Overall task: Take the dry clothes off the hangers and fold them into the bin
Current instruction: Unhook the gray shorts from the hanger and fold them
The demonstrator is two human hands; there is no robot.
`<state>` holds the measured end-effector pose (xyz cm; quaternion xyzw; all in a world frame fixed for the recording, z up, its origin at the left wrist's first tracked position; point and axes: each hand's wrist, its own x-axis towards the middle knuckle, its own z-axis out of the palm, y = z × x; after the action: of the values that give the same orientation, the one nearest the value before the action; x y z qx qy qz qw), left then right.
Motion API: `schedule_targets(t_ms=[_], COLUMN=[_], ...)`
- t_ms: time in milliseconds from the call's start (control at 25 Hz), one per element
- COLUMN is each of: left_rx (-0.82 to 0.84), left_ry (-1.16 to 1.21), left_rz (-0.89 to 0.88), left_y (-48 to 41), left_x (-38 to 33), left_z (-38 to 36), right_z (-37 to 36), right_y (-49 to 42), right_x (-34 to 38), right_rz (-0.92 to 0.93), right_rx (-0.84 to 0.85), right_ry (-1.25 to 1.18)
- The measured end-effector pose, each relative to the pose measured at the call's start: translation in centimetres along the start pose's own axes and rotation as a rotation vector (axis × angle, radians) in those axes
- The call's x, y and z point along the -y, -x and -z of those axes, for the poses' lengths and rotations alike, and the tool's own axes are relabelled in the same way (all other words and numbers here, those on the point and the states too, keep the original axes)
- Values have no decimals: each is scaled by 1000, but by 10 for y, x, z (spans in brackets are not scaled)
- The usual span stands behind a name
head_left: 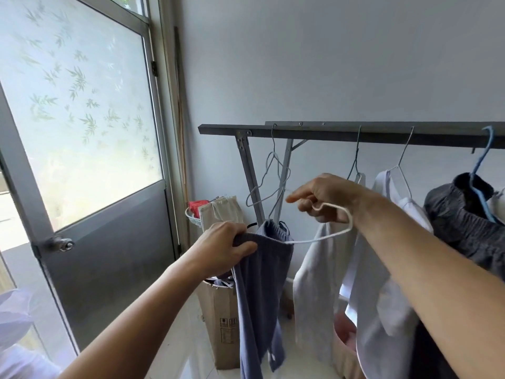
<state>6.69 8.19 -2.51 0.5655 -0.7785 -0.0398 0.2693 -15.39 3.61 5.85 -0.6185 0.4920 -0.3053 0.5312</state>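
Note:
My left hand [222,246] grips the waistband of blue-grey trousers [259,291] that hang down in front of me. My right hand [325,198] holds a white wire hanger [328,235], one end of which still sits inside the waistband. On the dark metal rack [355,131] an empty wire hanger [269,179] dangles at the left. To the right hang a pale grey garment [314,283], a white shirt [382,296] and a dark grey garment [470,225] on a blue hanger [479,170]. A pink bin [345,335] stands on the floor below the clothes, partly hidden.
An open grey door with frosted glass [82,119] fills the left. A tall cardboard box [221,318] stands under the rack's left leg. Behind it a white basket [192,216] and cloth bags [221,209] sit in the corner. The floor is white tile.

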Motion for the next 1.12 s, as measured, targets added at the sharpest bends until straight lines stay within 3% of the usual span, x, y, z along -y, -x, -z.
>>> schedule_targets(t_ms=[120,320,440,600,800,1000,1120], left_rx=[-14,-87,-133,-109,-73,-102,-56], left_ry=[-20,-63,-132,-167,57,-79,100], left_rz=[59,146,243,381,323,260,260], left_y=[0,0,0,7,2,-10,-15], left_x=[6,21,33,51,49,18,26], left_z=[-4,-1,-2,-11,-13,-22,-19], right_z=[14,31,28,30,17,4,11], right_y=[18,15,11,1,-2,-2,3], right_x=[19,27,32,37,35,39,41], right_rz=[-45,-25,-44,-37,6,64,47], right_rx=[104,-3,101,78,172,261,221], right_ry=[276,258,312,282,301,352,421])
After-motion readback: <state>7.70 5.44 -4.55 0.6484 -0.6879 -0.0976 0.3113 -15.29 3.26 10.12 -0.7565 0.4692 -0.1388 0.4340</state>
